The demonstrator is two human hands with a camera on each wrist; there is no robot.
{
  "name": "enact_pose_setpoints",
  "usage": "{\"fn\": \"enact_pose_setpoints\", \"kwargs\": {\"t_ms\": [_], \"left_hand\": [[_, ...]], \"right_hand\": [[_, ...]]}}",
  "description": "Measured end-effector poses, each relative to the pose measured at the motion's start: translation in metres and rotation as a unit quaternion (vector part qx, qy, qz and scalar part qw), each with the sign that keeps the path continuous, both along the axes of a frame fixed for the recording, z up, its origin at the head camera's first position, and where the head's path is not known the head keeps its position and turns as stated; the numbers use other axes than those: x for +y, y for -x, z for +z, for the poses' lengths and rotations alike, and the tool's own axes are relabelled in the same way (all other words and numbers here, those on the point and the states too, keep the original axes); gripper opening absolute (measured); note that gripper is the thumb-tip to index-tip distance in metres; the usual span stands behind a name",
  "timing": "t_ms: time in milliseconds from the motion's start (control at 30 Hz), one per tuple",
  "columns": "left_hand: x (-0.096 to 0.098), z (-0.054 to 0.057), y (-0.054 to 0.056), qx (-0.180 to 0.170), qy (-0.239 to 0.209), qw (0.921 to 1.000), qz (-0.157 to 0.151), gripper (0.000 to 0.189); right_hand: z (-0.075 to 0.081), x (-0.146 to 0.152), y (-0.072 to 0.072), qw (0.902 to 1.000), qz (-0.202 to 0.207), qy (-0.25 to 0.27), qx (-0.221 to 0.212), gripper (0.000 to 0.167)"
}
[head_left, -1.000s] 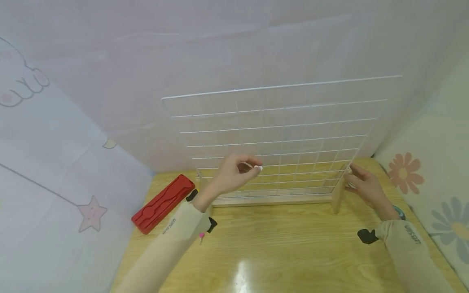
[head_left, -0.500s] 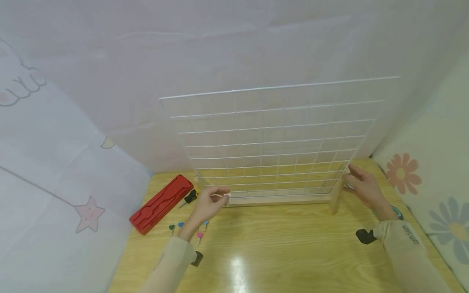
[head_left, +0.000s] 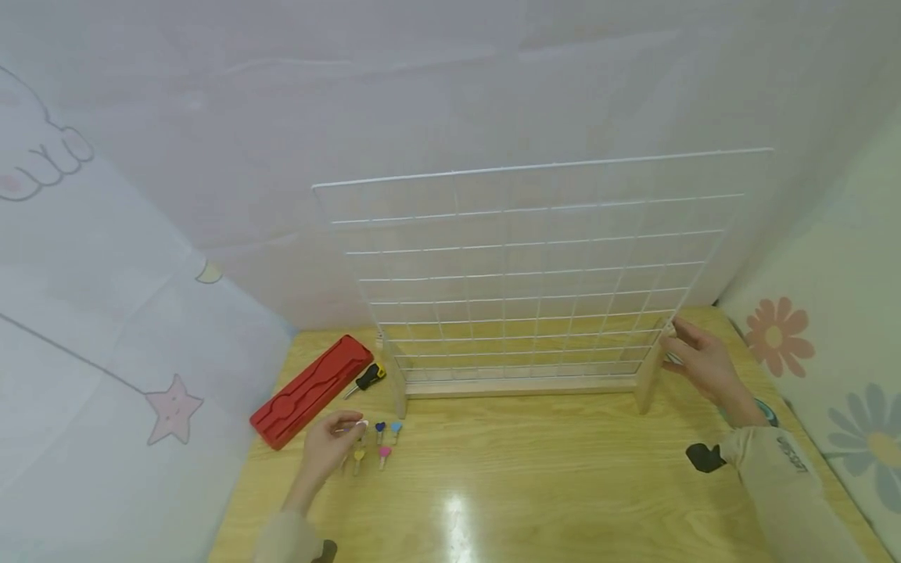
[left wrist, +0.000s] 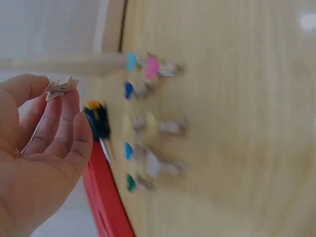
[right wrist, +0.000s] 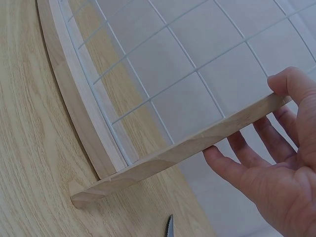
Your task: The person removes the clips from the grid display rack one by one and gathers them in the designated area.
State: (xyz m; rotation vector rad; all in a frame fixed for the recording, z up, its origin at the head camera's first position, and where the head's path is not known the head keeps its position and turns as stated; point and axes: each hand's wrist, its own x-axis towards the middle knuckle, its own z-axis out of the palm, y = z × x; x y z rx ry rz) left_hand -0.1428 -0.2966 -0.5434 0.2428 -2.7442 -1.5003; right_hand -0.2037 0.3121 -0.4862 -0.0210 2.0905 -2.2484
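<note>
My left hand [head_left: 325,447] pinches a small wooden clothespin [left wrist: 61,88] between thumb and fingertips, held above the table. A white tip shows on it in the head view. Below and beside that hand lie several mini clothespins with coloured hearts, among them a pink one [head_left: 385,452] and a dark blue one [head_left: 380,428]. My right hand [head_left: 705,366] grips the right wooden upright [right wrist: 197,145] of a stand, thumb on one side and fingers on the other. A white wire grid [head_left: 521,270] rises from this stand, its lower edge along the wooden base bar [head_left: 521,386].
Left of the stand lies a red tray [head_left: 313,391] with shaped hollows. Between it and the left upright [head_left: 394,383] is a black and yellow screwdriver [head_left: 366,378]. A teal round object [head_left: 767,411] is partly hidden behind my right wrist. Fabric walls surround the table.
My left hand has moved from in front of the grid down and left to the clothespins, still pinching one. My right hand stays on the upright.
</note>
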Motion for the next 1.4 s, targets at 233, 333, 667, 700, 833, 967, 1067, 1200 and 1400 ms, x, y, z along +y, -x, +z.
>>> {"fn": "enact_pose_setpoints", "kwargs": {"t_ms": [233, 333, 667, 700, 833, 967, 1067, 1200, 1400], "left_hand": [[-0.037, -0.020, -0.016, 0.014, 0.006, 0.9992, 0.037, 0.022], [-0.047, -0.022, -0.020, 0.024, 0.027, 0.9981, 0.051, 0.021], [-0.067, -0.028, -0.029, -0.040, 0.075, 0.9938, 0.072, 0.034], [-0.068, -0.029, -0.029, -0.043, 0.075, 0.9937, 0.071, 0.034], [-0.071, -0.037, -0.032, -0.057, 0.076, 0.9935, 0.063, 0.033], [-0.072, -0.045, -0.033, -0.063, 0.107, 0.9911, 0.049, 0.027], [-0.073, -0.050, -0.033, -0.050, 0.130, 0.9894, 0.042, 0.023], [-0.073, -0.053, -0.031, -0.032, 0.149, 0.9877, 0.038, 0.019], [-0.075, -0.053, -0.029, -0.038, 0.141, 0.9885, 0.037, 0.018]], "right_hand": [[0.001, -0.001, -0.003, 0.9999, -0.005, 0.012, 0.000, 0.077], [0.001, -0.001, -0.003, 1.0000, -0.003, 0.007, -0.002, 0.076], [-0.001, 0.001, 0.000, 1.0000, 0.002, 0.008, 0.001, 0.076], [-0.001, 0.001, 0.000, 1.0000, 0.003, 0.008, 0.003, 0.076], [-0.003, 0.001, 0.000, 1.0000, 0.001, 0.008, 0.005, 0.075], [-0.004, 0.001, 0.000, 1.0000, -0.001, 0.008, 0.005, 0.076], [-0.004, 0.002, 0.000, 1.0000, 0.000, 0.008, 0.002, 0.076], [-0.003, 0.002, 0.000, 0.9999, 0.000, 0.012, -0.004, 0.076], [-0.002, 0.001, -0.001, 0.9999, -0.001, 0.017, -0.001, 0.076]]}}
